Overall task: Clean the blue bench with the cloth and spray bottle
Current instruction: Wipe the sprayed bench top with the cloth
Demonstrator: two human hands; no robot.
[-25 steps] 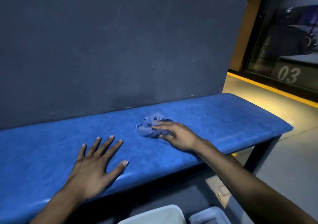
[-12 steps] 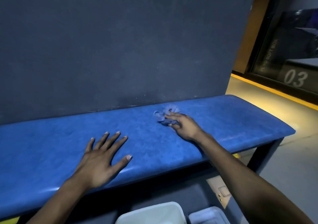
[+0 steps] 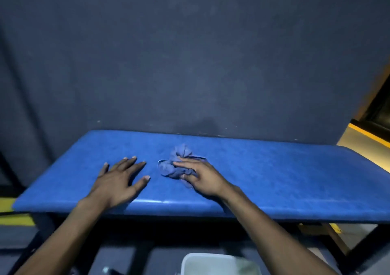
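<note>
The blue padded bench (image 3: 285,175) runs across the middle of the view against a dark wall. A crumpled blue cloth (image 3: 177,163) lies on the seat near its centre. My right hand (image 3: 202,177) presses on the cloth from its right side, thumb and fingers gripping the bunched fabric. My left hand (image 3: 120,179) rests flat on the seat just left of the cloth, fingers spread, holding nothing. No spray bottle shows in this view.
A dark grey wall (image 3: 190,53) rises right behind the bench. A white bin (image 3: 219,264) stands on the floor below the front edge. Black bench legs (image 3: 367,245) show at the lower right, and a yellow floor stripe (image 3: 367,135) at the far right.
My right hand has drawn the cloth leftward and toward the front edge, closer to my left hand. The view has swung left, so the bench's left end now shows.
</note>
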